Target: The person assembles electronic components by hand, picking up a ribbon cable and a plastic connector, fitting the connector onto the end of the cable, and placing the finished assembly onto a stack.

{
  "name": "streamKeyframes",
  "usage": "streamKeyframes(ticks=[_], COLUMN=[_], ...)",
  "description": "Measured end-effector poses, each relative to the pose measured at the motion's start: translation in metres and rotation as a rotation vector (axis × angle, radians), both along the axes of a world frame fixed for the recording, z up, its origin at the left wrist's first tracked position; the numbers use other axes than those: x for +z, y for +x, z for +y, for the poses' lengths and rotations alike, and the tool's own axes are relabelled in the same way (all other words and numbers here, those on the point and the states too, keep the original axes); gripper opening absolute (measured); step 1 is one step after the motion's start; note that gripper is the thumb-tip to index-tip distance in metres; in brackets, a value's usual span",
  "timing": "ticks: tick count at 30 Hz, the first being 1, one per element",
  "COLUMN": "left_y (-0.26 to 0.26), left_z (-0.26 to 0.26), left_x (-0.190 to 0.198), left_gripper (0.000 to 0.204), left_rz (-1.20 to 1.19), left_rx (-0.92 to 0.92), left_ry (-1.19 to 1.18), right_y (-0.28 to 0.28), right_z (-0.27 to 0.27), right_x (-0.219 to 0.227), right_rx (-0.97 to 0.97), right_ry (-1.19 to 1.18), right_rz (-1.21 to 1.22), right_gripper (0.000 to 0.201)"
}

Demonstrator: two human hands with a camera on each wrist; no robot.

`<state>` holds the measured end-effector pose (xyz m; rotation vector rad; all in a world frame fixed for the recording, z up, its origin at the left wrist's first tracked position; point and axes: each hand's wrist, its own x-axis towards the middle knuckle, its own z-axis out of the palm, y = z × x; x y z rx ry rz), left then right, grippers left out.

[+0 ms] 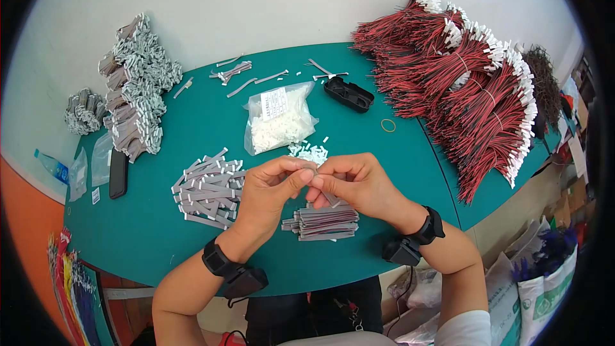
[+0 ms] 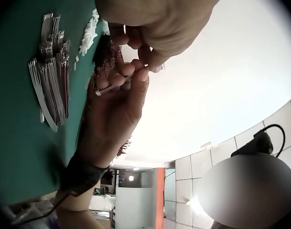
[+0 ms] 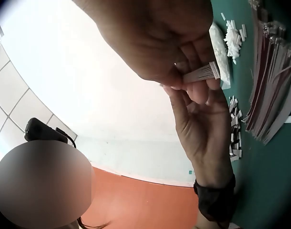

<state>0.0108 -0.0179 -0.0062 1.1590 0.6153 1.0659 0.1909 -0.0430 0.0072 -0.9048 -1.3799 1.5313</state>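
Both hands meet above the green table. The right hand (image 1: 360, 184) pinches a short grey flat cable (image 3: 199, 75) whose white connector end (image 3: 214, 70) points away from the fingers in the right wrist view. Thumb and fingertips of the left hand (image 1: 268, 193) pinch at the cable's other end, touching the right fingertips; what lies between them is hidden. Below the hands is a stack of grey flat cables (image 1: 320, 223). To the left lies a loose pile of grey cables with white ends (image 1: 208, 191). Small white connectors (image 1: 310, 152) are scattered just behind the hands.
A clear bag of white connectors (image 1: 280, 118) lies behind, near a black case (image 1: 349, 94) and a rubber band (image 1: 388, 125). Red-black wire bundles (image 1: 461, 83) fill the right; grey cable bundles (image 1: 138, 90) and a black phone (image 1: 118, 173) stand left on the green table (image 1: 154, 243).
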Motion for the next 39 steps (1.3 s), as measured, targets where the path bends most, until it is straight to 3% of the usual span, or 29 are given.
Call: streamKeyframes(ticks=[5,11,17,23,32,39], left_y=[0.0006,0.0005,0.0000,0.0014,0.0005,0.0040], left_z=[-0.0006,-0.0008,0.0004,-0.0006,0.0007,-0.0025], left_x=[0.0026,-0.0008,0.0018,0.0014,-0.0048,-0.0021], left_gripper=[0.008,0.010,0.010,0.010,0.016,0.014], left_rz=[0.020,-0.011,0.007,-0.003,0.029,0.087], left_rx=[0.008,0.025,0.028,0.091,0.013,0.047], left_ry=[0.094,-0.064,0.027,0.031,-0.121,-0.031], right_y=[-0.0004,0.0001,0.0015,-0.0018,-0.0008,-0.0020], right_z=[-0.0020,-0.0019,-0.0015,-0.0018,-0.0010,-0.0025], right_x=[0.0010,0.0016,0.0012,0.0049,-0.0002,0.0029], right_rx=[0.010,0.019,0.032,0.014,-0.081,-0.058], right_ry=[-0.038,-0.051,-0.054,-0.058,0.034,0.007], right_rz=[-0.021,-0.028,-0.058,-0.066,-0.102,-0.119], right_gripper=[0.014,0.015,0.014,0.015,0.017,0.018])
